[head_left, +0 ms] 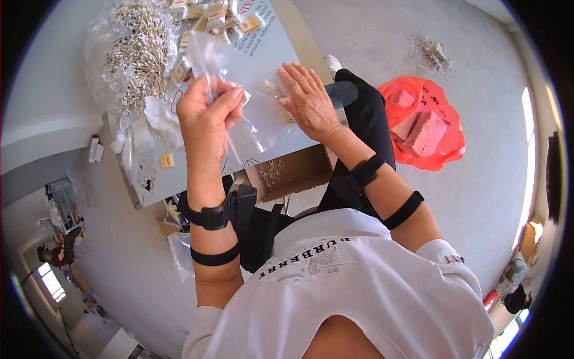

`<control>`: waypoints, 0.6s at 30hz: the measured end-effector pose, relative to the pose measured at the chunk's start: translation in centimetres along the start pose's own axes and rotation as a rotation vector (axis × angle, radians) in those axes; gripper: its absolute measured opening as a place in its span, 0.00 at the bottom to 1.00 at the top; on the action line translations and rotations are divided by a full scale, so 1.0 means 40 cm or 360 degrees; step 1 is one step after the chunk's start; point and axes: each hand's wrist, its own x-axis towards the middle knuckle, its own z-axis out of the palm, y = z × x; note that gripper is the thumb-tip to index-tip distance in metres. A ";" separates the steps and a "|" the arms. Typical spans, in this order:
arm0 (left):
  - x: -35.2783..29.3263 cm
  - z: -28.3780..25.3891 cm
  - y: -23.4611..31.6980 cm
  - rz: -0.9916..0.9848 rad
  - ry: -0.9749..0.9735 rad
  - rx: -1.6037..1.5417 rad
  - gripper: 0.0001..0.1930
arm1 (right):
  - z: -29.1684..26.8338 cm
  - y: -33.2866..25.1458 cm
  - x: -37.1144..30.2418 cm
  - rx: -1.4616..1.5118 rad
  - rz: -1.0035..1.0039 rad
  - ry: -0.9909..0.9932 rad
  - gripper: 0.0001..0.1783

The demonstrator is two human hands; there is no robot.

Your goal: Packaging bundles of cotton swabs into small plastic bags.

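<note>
My left hand [206,113] is closed on the edge of a clear plastic bag [254,128], thumb over curled fingers. The bag hangs over the near side of the table [287,142]. My right hand [312,103] lies with its fingers stretched out flat against the bag's right part. Something pale and yellowish shows through the plastic beside that palm, too blurred to name. Beyond the left hand, a big heap of loose cotton swabs [140,57] spills in clear plastic. Bundled packs of cotton swabs [218,17] with yellow labels lie at the table's far side.
Crumpled white plastic [158,119] and a small yellow label card [167,160] lie left. Below the table edge stands an open cardboard box [308,173] with some swabs. On the floor at right is a red plastic bag [451,140] holding pink packs; scattered swabs [431,55] lie beyond.
</note>
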 end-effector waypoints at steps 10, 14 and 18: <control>0.068 0.056 0.114 0.0451 -0.1070 0.1593 0.12 | -0.184 0.010 0.043 0.1193 0.0628 0.0426 0.33; 0.039 0.036 0.120 0.0555 -0.0857 0.1779 0.13 | -0.265 -0.051 0.112 0.1041 0.0171 0.0521 0.40; 0.016 0.010 0.116 0.0811 -0.0692 0.1742 0.14 | -0.307 -0.134 0.168 0.0355 0.0013 0.0306 0.29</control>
